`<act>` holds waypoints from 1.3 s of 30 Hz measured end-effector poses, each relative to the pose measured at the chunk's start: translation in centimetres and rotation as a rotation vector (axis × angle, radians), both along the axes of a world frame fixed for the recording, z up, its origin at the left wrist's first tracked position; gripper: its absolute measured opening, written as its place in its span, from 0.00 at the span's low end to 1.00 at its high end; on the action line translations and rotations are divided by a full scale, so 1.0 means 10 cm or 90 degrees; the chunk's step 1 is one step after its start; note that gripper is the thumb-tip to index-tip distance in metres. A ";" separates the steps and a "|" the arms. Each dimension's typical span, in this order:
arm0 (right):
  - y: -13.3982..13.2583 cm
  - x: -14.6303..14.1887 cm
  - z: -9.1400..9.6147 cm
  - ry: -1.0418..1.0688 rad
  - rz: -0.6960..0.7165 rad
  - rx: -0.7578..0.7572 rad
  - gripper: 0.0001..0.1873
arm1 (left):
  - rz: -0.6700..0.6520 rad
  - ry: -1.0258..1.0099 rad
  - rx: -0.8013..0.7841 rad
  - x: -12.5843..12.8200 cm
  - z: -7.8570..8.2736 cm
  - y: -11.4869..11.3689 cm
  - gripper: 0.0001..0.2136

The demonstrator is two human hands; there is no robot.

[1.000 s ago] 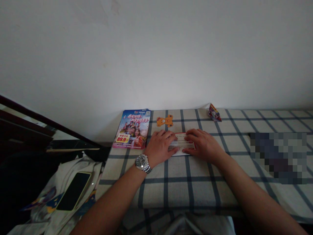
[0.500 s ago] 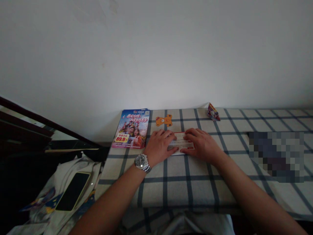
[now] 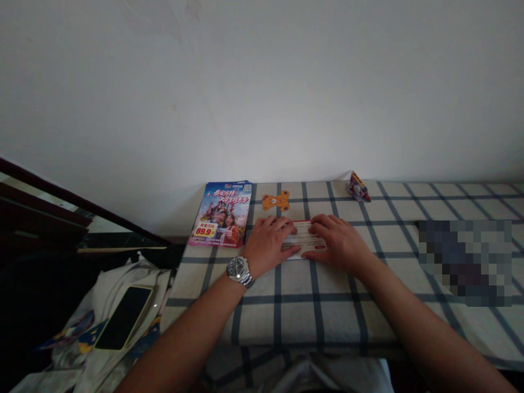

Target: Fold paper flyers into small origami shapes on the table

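A small folded leaflet [image 3: 303,240], white with printed lines and a red top edge, lies flat on the checked tablecloth. My left hand [image 3: 271,240], with a metal watch [image 3: 239,271] on its wrist, covers the left end of this leaflet. At the opposite end is my right hand [image 3: 335,243]. Fingers of both hands curve over the paper near its upper edge, and the thumbs press on it lower down, pointing at each other. The palms hide the leaflet's two ends. Just beyond the left fingers lies an orange bear-shaped cutout [image 3: 275,201].
A stack of colourful printed flyers [image 3: 223,215] lies left of my hands. A folded paper triangle [image 3: 359,187] stands near the wall [image 3: 286,98]. The tablecloth [image 3: 388,295] extends right, under a pixelated patch [image 3: 464,262]. A phone [image 3: 124,317] rests on cloth at lower left.
The view has shifted very slightly. Both hands stay in place on the leaflet, with no clear movement of the fingers.
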State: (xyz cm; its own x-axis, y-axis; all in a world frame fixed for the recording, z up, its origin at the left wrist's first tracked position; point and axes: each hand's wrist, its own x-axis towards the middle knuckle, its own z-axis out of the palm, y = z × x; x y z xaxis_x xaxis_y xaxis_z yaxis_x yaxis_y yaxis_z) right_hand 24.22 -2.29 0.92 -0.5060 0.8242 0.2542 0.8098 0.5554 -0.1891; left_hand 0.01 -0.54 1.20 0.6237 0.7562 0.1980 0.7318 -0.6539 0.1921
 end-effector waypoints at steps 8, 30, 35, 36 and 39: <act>-0.02 -0.02 0.02 -0.002 -0.011 0.000 0.25 | -0.001 -0.002 0.004 0.00 0.00 0.00 0.17; -0.02 -0.02 0.01 -0.002 -0.014 0.006 0.26 | -0.016 0.005 -0.002 -0.02 -0.01 0.00 0.16; -0.02 -0.03 0.01 0.003 -0.013 0.005 0.26 | -0.019 -0.007 -0.010 -0.02 0.02 -0.02 0.18; -0.02 -0.03 0.01 0.004 -0.014 0.005 0.26 | -0.020 -0.010 -0.012 -0.02 0.02 -0.02 0.19; -0.02 -0.04 0.02 0.006 -0.017 0.005 0.27 | -0.020 -0.016 -0.014 -0.03 0.02 -0.03 0.21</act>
State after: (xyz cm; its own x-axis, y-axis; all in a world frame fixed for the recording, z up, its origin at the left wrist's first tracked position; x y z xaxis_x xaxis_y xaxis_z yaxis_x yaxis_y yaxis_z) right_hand 23.86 -2.51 1.10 -0.4811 0.8356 0.2651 0.8227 0.5348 -0.1925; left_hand -0.24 -0.86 1.42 0.6417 0.7410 0.1979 0.7063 -0.6715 0.2241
